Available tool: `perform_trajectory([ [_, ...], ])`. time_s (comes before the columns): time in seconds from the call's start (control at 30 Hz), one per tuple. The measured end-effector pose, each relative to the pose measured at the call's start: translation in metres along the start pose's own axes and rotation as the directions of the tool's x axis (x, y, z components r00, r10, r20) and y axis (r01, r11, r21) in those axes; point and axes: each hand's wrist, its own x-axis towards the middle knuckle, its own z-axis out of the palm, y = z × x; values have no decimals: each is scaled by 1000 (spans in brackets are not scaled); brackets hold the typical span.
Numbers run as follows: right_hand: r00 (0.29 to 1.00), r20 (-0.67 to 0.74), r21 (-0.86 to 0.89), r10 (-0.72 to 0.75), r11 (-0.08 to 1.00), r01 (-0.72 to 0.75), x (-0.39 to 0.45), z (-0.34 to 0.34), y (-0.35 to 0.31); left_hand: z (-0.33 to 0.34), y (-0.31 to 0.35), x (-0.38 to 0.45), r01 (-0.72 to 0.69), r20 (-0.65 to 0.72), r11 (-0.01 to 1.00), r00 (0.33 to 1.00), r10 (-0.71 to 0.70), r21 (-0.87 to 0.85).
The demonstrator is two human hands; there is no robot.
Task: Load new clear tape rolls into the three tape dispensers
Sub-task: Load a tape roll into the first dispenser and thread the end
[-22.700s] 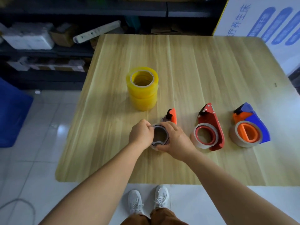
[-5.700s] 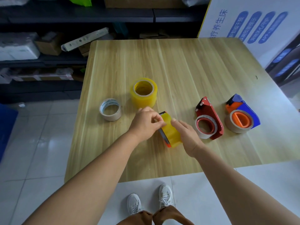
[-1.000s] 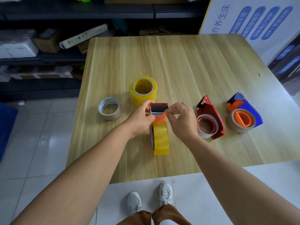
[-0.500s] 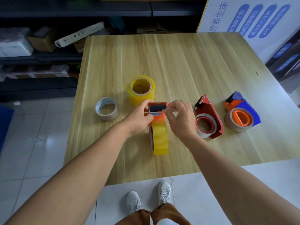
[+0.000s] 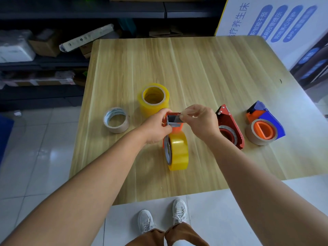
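An orange tape dispenser stands on edge on the wooden table, with a yellowish clear tape roll mounted on its wheel. My left hand grips the dispenser's head from the left. My right hand pinches the tape end at the cutter, from the right. A stack of fresh clear tape rolls stands behind my left hand. A red dispenser and a blue-and-orange dispenser lie flat to the right, each with a thin roll on it.
A nearly used-up tape roll lies flat on the table's left side. Dark shelves with boxes stand behind and to the left. A white sign with blue print leans at the back right. My shoes show below the table's near edge.
My right hand's fingers have shifted slightly over the dispenser's cutter. The dispenser, both other dispensers and the rolls stay in place; the camera has shifted slightly.
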Motion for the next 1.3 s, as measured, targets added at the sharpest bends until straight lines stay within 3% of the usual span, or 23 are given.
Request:
perform_trajectory([
  [0.1, 1000, 21, 45, 11, 999, -12, 1, -3, -1, 1, 3, 1, -5, 5, 1000, 1000, 5, 11],
  [0.27, 974, 75, 12, -213, 977, 212, 6, -3, -11, 4, 9, 2, -27, 15, 999, 1000, 27, -18],
  [0.37, 959, 156, 80, -238, 970, 228, 6, -3, -13, 0, 6, 1, -36, 12, 999, 999, 36, -17],
  [0.5, 976, 181, 194, -121, 977, 85, 6, 2, -10, 0, 4, 2, -25, 5, 997, 1000, 25, -71],
  [0.67, 970, 238, 327, -49, 945, -32, 3, 1, -15, 4, 7, 5, -79, -128, 967, 991, 49, -244],
  [0.77, 959, 281, 307, 39, 943, -129, 4, -1, -18, 6, 5, 8, -106, -188, 979, 979, 73, -174],
  [0.87, 904, 410, 396, 117, 871, -292, 8, -5, -24, 7, 2, 9, -104, -215, 986, 974, 75, -128],
  [1.07, 847, 512, 495, 147, 755, -430, 6, -3, -27, 6, 4, 5, -145, -231, 989, 963, 141, 1],
  [1.23, 871, 437, 620, 225, 626, -473, 6, -5, -31, 2, 8, 3, -162, -189, 983, 966, 177, 92],
  [1.3, 874, 380, 563, 302, 675, -478, 4, -4, -25, -1, 9, 3, -123, -166, 988, 976, 138, 97],
])
